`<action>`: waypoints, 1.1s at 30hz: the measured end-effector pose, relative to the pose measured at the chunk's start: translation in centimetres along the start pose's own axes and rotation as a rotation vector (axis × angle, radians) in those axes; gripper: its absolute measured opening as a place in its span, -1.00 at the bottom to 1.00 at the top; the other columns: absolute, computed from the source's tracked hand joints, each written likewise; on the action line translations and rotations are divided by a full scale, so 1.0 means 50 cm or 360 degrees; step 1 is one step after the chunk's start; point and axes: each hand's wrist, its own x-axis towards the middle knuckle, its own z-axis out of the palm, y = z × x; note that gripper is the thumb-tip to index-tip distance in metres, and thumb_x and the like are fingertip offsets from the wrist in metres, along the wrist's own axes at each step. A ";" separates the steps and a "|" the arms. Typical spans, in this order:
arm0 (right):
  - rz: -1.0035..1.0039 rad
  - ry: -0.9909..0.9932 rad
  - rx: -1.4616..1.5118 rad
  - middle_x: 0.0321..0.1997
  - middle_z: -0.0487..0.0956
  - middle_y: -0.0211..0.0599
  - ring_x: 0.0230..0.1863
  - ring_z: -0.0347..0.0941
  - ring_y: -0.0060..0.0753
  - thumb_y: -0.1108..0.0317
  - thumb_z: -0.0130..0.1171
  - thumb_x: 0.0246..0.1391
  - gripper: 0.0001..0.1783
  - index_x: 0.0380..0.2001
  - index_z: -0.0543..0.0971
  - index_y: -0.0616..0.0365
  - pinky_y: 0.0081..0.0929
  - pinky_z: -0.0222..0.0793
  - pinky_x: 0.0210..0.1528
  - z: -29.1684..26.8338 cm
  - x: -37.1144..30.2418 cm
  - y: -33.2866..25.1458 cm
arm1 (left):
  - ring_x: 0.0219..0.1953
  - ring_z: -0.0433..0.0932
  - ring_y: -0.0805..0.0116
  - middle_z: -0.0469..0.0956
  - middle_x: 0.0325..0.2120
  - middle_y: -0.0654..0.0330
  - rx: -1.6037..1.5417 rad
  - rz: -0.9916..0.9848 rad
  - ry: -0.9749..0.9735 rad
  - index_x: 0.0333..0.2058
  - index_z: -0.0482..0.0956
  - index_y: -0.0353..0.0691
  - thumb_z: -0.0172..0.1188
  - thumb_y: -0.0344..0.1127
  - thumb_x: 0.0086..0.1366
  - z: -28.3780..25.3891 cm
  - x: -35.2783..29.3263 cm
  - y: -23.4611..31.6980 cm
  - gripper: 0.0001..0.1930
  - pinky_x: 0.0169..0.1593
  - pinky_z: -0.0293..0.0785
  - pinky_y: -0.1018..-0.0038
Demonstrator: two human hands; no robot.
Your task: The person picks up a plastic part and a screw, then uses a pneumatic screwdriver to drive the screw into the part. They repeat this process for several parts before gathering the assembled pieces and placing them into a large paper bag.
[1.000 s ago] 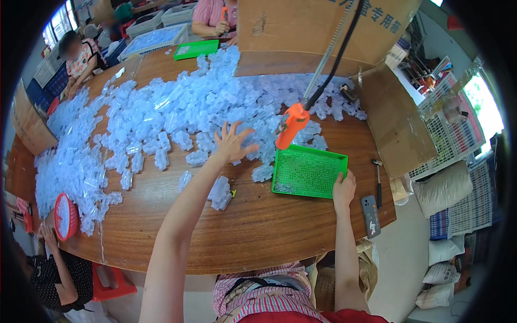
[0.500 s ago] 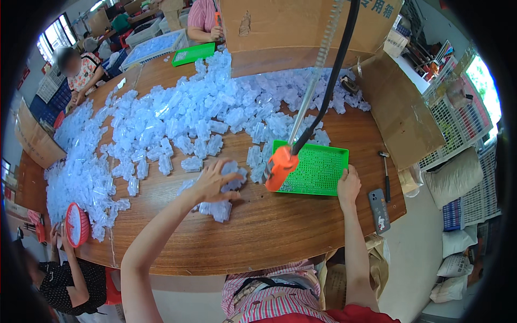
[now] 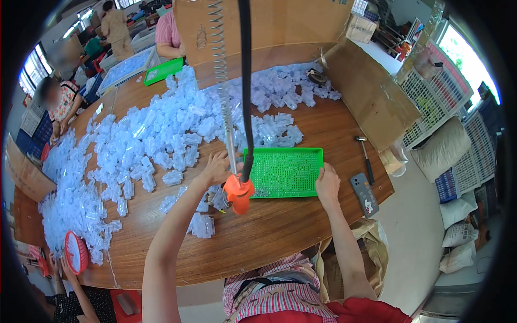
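Observation:
My right hand is closed on the right edge of a shallow green tray with a perforated-looking floor. Small metallic bits lie in its front left corner. By the tray's left side is my left hand; its fingertips are hidden behind the hanging tool, so its grip does not show. In front of that hand hangs an orange power screwdriver on a coiled spring and black cable. Several clear bluish plastic pieces lie below my left hand.
A large heap of clear plastic pieces spreads over the wooden table. To the right lie a hammer and a phone. Cardboard walls border the table. Co-workers sit at left, near a red basket, and at the far side.
My left hand has left the loose clear pieces and moved to the tray's left side. The tray, with my right hand on it, has shifted slightly left. The view has turned.

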 end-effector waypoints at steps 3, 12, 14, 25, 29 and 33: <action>0.0096 -0.0090 -0.0090 -0.16 0.55 0.09 -0.19 0.50 0.27 0.37 -0.04 0.21 -0.83 -0.20 0.45 0.22 0.11 0.43 -0.18 -0.042 -0.023 0.008 | 0.32 0.12 -0.08 0.09 0.29 0.15 0.0139 0.0070 -0.0040 0.28 0.19 0.24 0.22 0.15 0.14 -0.009 -0.025 0.016 -0.26 0.20 -0.09 -0.47; -0.0017 -0.0397 -0.0118 -0.20 0.56 0.11 -0.20 0.51 0.26 0.38 0.00 0.17 -0.85 -0.27 0.47 0.24 0.10 0.43 -0.19 -0.057 -0.069 -0.013 | 0.28 0.20 0.03 0.25 0.21 0.23 0.0508 -0.0112 -0.0196 0.13 0.38 0.19 0.22 0.19 0.16 -0.114 -0.159 0.089 -0.41 0.21 -0.07 -0.44; -0.0111 -0.0457 -0.0113 -0.22 0.56 0.13 -0.20 0.51 0.25 0.39 0.02 0.16 -0.85 -0.30 0.46 0.27 0.10 0.43 -0.19 -0.047 -0.081 -0.004 | 0.29 0.19 0.05 0.25 0.21 0.27 0.0506 -0.0187 -0.0234 0.14 0.38 0.23 0.25 0.16 0.15 -0.131 -0.171 0.096 -0.41 0.21 -0.07 -0.44; 0.0072 -0.0723 -0.0331 -0.23 0.58 0.18 -0.18 0.53 0.24 0.37 0.04 0.13 -0.81 -0.26 0.50 0.28 0.09 0.44 -0.13 -0.056 -0.106 -0.040 | 0.35 0.11 0.07 0.29 0.22 0.33 0.0510 -0.0218 -0.0454 0.07 0.44 0.18 0.38 -0.09 0.05 -0.184 -0.262 0.084 -0.44 0.25 -0.11 -0.44; 0.0170 -0.0836 -0.0312 -0.20 0.57 0.19 -0.13 0.51 0.26 0.30 0.04 0.17 -0.71 -0.13 0.45 0.28 0.08 0.44 -0.10 -0.067 -0.072 -0.048 | 0.38 0.05 0.03 0.33 0.21 0.37 0.0522 -0.0098 -0.0590 -0.01 0.49 0.16 0.37 -0.22 0.05 -0.193 -0.290 0.101 -0.52 0.30 -0.15 -0.38; -0.0161 -0.0339 -0.0173 0.14 0.38 0.21 0.17 0.27 0.26 0.11 0.07 0.20 -0.40 0.21 0.25 0.18 0.00 0.25 0.17 -0.024 0.017 -0.082 | 0.35 0.10 -0.02 0.39 0.16 0.27 0.0400 -0.0087 -0.0467 -0.11 0.57 0.08 0.29 -0.17 0.16 -0.208 -0.297 0.114 -0.70 0.31 -0.13 -0.34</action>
